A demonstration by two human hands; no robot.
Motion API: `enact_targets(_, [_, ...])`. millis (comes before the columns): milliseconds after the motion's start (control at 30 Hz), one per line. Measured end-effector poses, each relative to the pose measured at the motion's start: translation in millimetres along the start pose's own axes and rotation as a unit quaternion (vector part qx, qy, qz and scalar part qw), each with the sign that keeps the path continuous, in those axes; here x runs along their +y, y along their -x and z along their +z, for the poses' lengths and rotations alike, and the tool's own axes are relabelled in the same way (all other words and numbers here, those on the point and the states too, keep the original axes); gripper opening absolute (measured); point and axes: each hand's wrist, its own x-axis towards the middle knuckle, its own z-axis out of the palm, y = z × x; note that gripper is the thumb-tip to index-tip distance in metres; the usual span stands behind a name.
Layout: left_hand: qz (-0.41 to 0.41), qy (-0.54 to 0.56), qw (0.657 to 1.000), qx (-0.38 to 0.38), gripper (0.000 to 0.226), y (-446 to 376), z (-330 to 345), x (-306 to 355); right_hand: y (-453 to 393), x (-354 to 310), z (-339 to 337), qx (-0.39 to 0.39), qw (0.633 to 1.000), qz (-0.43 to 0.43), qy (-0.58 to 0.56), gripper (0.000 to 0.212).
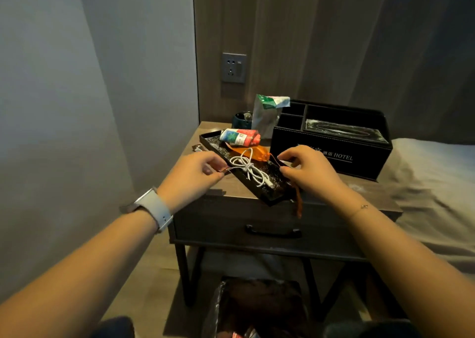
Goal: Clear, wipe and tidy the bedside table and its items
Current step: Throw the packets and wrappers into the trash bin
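Your left hand [199,169] sits at the tray's [276,181] left edge, thumb and fingers pinching a thin orange string [227,169]. Your right hand [307,169] is at the tray's right side, fingers curled, tips touching the tray edge near the orange pouch [253,154]; can't tell whether it grips the tray or a string. A second orange cord [298,204] hangs over the tabletop's [231,188] front edge, below that hand.

The black tray lies diagonally on the tabletop, front corner near the edge. In it: a knotted white cable [250,169] in the middle, the pouch partly under the cable, a colourful roll [240,137] at the far end.

Behind the tray: a dark cup [240,120] and a clear packet [267,114] w/ green print, upright. To the right a black organiser [331,145] marked HOTEL, tissues in its lid slot. Small wrapper [197,147] just left of the tray.

Drawer [257,226] below the tabletop is closed. Bin [257,307] w/ liner on the floor under it. Bed [434,173] to the right, wall socket [234,68] above.
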Motion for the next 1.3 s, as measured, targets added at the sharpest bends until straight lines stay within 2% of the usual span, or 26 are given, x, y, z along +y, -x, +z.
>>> enact_targets(133, [0.008, -0.144, 0.989, 0.013, 0.023, -50.1, 3.0, -23.5, -38.5, 6.9, 13.2, -0.036, 0.997, -0.032, 0.057, 0.033])
enact_targets(267, [0.003, -0.236, 0.969, -0.077, 0.038, -80.2, 7.8, -42.8, -67.5, 3.0, 33.9, -0.053, 0.991, -0.058, 0.110, 0.039])
enact_targets(367, [0.013, -0.234, 0.970, -0.068, 0.042, -87.4, 11.2, -57.0, -80.6, -0.2, 49.1, -0.035, 0.990, -0.059, 0.125, 0.033])
enact_targets(500, [0.048, -0.231, 0.971, -0.029, 0.035, -87.3, 14.7, -74.0, -86.6, -0.6, 57.4, -0.032, 0.991, -0.043, 0.126, 0.017])
enact_targets(600, [0.064, -0.205, 0.977, -0.021, 0.026, -86.8, 12.1, -79.4, -84.7, -0.5, 46.7, -0.041, 0.992, -0.031, 0.114, 0.019])
enact_targets(733, [0.063, -0.178, 0.981, -0.052, 0.019, -87.4, 5.2, -79.2, -81.6, 0.2, 23.1, -0.027, 0.994, -0.018, 0.105, 0.021])
enact_targets(900, [0.074, -0.165, 0.982, -0.058, 0.008, -86.6, -0.1, -72.6, -74.2, -6.0, -5.2, -0.013, 0.999, 0.005, 0.046, 0.017])
enact_targets(1000, [0.080, -0.165, 0.982, -0.046, 0.005, -84.6, 0.0, -70.3, -72.8, -8.2, -19.2, -0.003, 0.998, 0.054, -0.028, 0.017])
enact_targets(1167, [0.071, -0.092, 0.992, 0.051, 0.008, -72.7, -4.8, -55.2, -59.5, -3.8, -36.7, 0.027, 0.962, 0.157, -0.220, 0.015])
enact_targets(1300, [0.049, -0.007, 0.993, 0.107, 0.002, -58.1, -15.1, -32.7, -32.3, 0.5, -39.9, 0.053, 0.951, 0.124, -0.280, 0.012])
